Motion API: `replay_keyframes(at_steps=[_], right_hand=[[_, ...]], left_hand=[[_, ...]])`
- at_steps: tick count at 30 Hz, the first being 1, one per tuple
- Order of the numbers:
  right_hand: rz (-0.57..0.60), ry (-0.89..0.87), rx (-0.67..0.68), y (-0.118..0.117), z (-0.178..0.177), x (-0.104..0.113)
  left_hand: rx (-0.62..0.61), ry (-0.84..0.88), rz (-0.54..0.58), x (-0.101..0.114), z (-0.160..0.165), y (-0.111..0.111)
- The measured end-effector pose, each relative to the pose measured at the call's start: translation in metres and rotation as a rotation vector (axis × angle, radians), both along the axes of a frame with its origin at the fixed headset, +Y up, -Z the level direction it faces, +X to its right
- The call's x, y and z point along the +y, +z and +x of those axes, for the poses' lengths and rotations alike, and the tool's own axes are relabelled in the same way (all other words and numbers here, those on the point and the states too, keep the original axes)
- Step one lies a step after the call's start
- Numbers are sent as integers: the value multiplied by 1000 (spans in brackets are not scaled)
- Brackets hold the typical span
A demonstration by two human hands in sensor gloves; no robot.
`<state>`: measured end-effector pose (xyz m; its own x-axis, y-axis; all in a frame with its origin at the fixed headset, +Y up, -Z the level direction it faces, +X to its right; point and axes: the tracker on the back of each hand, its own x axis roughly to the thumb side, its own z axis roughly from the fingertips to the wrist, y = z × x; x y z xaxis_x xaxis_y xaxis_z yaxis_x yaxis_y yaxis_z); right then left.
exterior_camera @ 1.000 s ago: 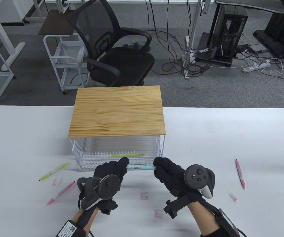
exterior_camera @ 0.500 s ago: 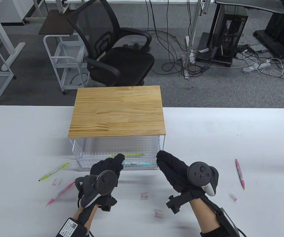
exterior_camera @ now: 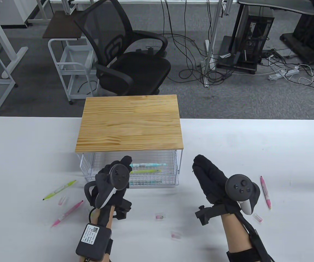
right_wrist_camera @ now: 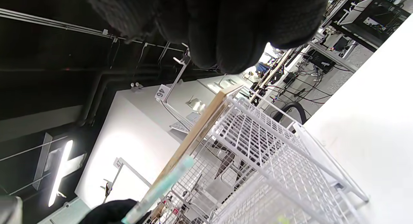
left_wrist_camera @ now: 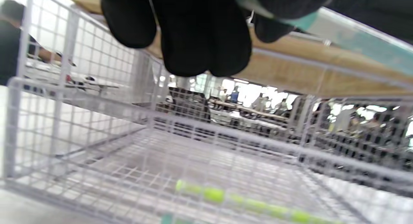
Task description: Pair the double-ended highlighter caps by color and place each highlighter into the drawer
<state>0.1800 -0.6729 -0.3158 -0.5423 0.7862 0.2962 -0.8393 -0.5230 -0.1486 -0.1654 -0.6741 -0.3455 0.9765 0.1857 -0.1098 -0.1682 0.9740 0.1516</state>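
Teal highlighter pinched by left hand.

Beyond the white table — a black mesh office chair, white cart, tangled floor cables.

Wire-mesh drawer, white coated metal, sitting ahead of matt black cloth gloves; wooden top showing grain; teal highlighter showing smooth plastic.
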Motion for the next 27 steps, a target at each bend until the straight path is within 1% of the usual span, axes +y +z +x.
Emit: replay_keyframes(at_steps=[8,9,12,19,24,27], right_hand=[[-7,-13,-20,-3,7,-2],[-7,-12,-19,-3,8,-2],[-2,-6,-23,-4,9,-1],[-7,-15,-25,-4,10,0],[-5,1,-23,-5,9,-1],[-1,9,-26,-4,9,0]], left_hand=[[114,-192,-88,-15,21,-22],[123,-230,-121,-16,25,-25],[136,-293,-175,-20,32,-31],[124,-342,-236,-29,45,-40],[113,-333,-241,-28,43,-39],[104,-310,-205,-24,36,-33]])
